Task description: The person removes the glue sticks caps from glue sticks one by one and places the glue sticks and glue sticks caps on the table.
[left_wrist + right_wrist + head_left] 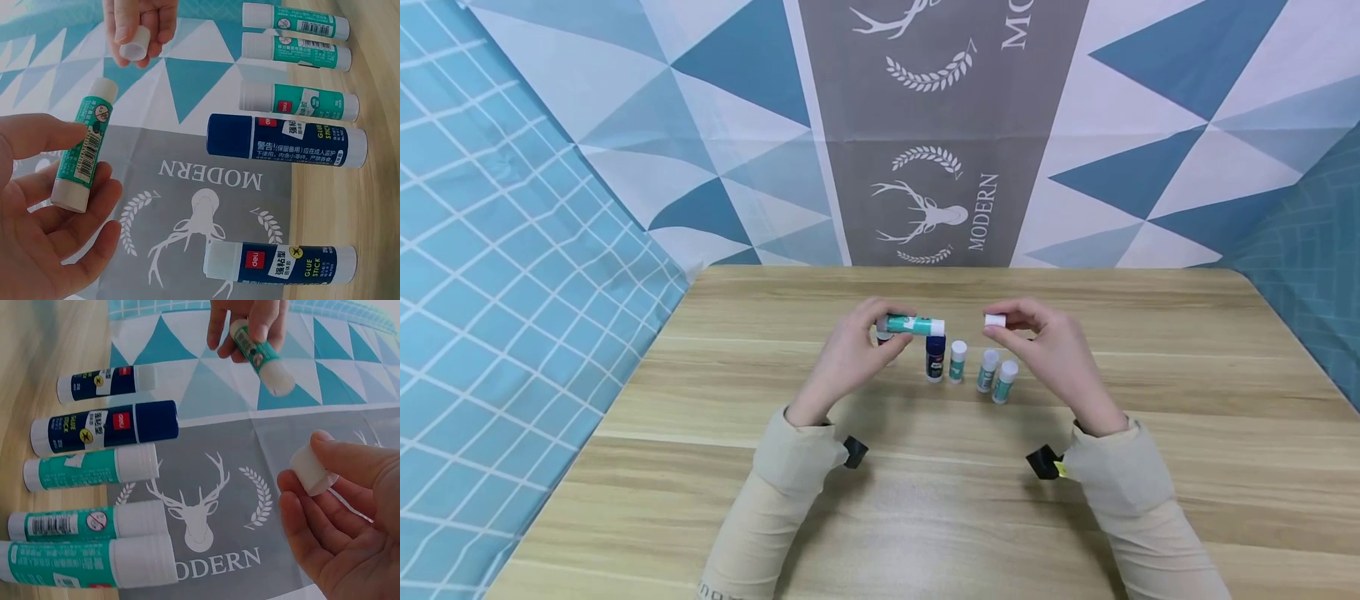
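My left hand (pixel 852 354) pinches a green-labelled glue stick (pixel 913 325), held level above the table with its uncapped white end toward the right. In the left wrist view, thumb and fingers lie around its barcode label (pixel 92 140). My right hand (pixel 1060 350) pinches a small white cap (pixel 996 320), apart from the glue stick; its hollow opening shows in the left wrist view. Below the hands stand capped glue sticks: a navy one with a navy cap (pixel 106 427), a navy one with a pale cap (pixel 103 384), and green ones (pixel 90 467) with white caps.
The upright glue sticks form a loose row on the wooden table (pixel 917 517), the two rightmost green ones (pixel 1004 383) close together. A patterned cloth (pixel 925 108) hangs behind the table's far edge. Both wrists carry small black devices (pixel 855 452).
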The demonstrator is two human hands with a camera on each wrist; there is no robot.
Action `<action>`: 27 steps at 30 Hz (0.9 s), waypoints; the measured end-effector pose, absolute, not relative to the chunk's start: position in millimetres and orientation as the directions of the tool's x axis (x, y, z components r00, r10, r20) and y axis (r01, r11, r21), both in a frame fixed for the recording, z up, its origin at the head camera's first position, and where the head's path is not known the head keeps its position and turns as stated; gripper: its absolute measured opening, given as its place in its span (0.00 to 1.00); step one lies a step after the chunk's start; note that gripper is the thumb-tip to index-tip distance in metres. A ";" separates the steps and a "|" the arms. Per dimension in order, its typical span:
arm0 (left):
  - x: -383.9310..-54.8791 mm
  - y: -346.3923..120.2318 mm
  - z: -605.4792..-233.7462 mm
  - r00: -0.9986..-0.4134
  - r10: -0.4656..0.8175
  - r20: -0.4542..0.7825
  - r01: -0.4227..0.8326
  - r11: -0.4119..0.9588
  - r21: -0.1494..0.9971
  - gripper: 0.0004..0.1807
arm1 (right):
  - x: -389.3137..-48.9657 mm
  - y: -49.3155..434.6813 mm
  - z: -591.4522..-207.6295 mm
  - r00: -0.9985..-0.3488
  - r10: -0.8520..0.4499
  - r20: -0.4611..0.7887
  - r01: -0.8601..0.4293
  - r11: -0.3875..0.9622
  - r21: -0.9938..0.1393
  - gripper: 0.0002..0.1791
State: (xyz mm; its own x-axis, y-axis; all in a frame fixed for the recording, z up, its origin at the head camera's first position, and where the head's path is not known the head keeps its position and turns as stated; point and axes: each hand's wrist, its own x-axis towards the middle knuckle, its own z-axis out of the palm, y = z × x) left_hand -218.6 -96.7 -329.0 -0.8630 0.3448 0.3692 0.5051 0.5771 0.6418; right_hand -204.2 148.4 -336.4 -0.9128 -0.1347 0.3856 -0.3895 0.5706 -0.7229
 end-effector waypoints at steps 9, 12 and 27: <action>-221.7 -103.4 -326.8 -0.911 0.290 0.293 0.408 0.531 0.743 0.12 | -206.7 155.7 -335.5 -0.918 -0.111 0.381 -0.368 0.597 -0.713 0.15; -224.1 -105.2 -326.4 -0.926 0.255 0.278 0.375 0.539 0.754 0.13 | -207.8 157.8 -335.6 -0.921 -0.107 0.376 -0.359 0.609 -0.707 0.15; -233.5 -112.5 -330.0 -0.951 0.178 0.254 0.310 0.532 0.788 0.16 | -215.5 170.9 -339.6 -0.962 -0.062 0.265 -0.239 0.658 -0.714 0.15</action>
